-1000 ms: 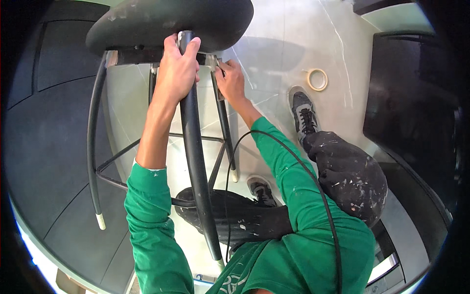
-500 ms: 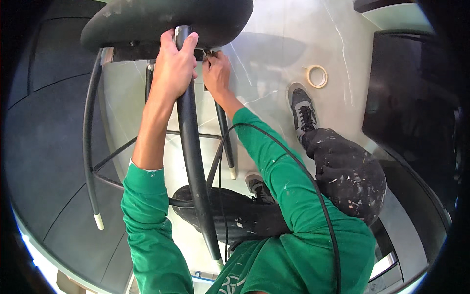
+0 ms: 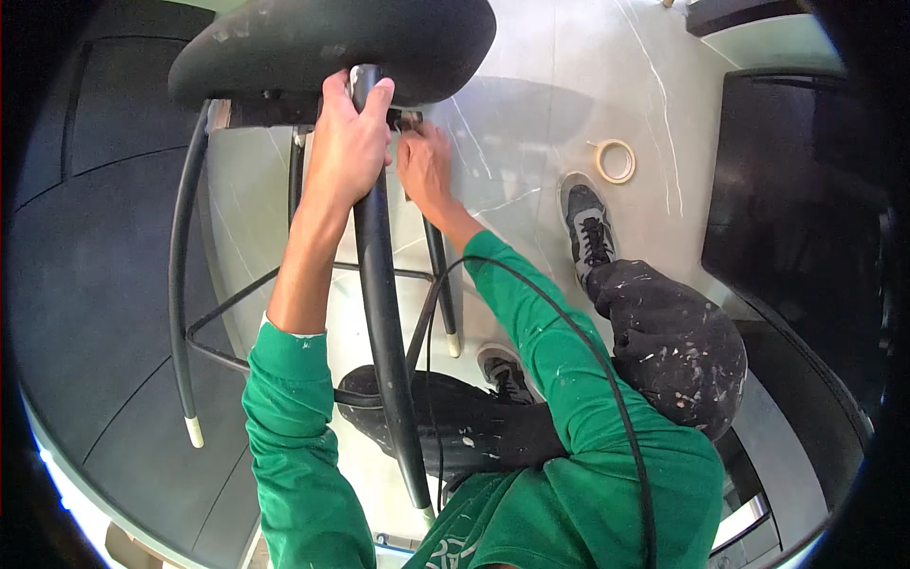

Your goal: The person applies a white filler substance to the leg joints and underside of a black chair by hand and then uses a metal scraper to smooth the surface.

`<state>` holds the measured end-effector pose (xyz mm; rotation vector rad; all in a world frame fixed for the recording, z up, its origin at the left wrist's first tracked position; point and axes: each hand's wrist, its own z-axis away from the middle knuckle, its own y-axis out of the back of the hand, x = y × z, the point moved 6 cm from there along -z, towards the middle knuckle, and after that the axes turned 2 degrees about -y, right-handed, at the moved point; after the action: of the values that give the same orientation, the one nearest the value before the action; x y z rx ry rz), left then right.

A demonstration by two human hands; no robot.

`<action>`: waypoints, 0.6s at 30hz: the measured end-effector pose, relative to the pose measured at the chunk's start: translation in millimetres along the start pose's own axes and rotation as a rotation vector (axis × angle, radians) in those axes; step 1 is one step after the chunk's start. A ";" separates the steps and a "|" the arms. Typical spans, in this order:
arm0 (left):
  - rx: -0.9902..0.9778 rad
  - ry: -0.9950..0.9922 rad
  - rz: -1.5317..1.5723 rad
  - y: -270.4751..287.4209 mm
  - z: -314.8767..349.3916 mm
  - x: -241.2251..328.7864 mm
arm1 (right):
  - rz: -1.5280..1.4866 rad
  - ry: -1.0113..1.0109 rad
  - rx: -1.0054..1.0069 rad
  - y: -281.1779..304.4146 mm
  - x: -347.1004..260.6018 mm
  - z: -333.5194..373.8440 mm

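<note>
Pale floor (image 3: 607,57) (veined); left hand (image 3: 351,147) grips stool leg (image 3: 381,284).

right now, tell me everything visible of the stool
The stool has a dark, rounded, marked seat at the view's top and black, seemingly metal legs running downward, with pale tips, joined by thin crossbars. The left grip clasps the nearest leg near its top; the right grip is by the frame under the seat, its contact unclear.
</note>
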<state>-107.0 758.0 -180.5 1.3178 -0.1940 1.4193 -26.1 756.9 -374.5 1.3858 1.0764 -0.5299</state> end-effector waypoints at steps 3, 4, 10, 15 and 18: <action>-0.027 -0.037 -0.020 -5.8 -2.2 2.0 | 0.002 -0.007 0.049 3.1 6.9 -8.7; -0.020 -0.042 -0.021 -3.3 -2.5 2.2 | -0.019 -0.020 0.046 -0.2 7.7 -13.6; -0.014 -0.020 -0.030 -0.3 -2.8 -1.8 | 0.022 -0.005 -0.026 -3.2 6.7 5.3; -0.029 -0.024 -0.022 -5.3 -1.2 3.7 | 0.050 -0.049 0.000 -4.8 17.9 2.1; -0.013 0.030 -0.043 -0.8 -1.1 -4.5 | 0.017 -0.040 -0.069 -5.6 12.6 7.8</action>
<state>-108.2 756.4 -184.8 1.2828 -0.1535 1.3979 -22.7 752.1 -389.2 1.3173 1.0406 -0.5019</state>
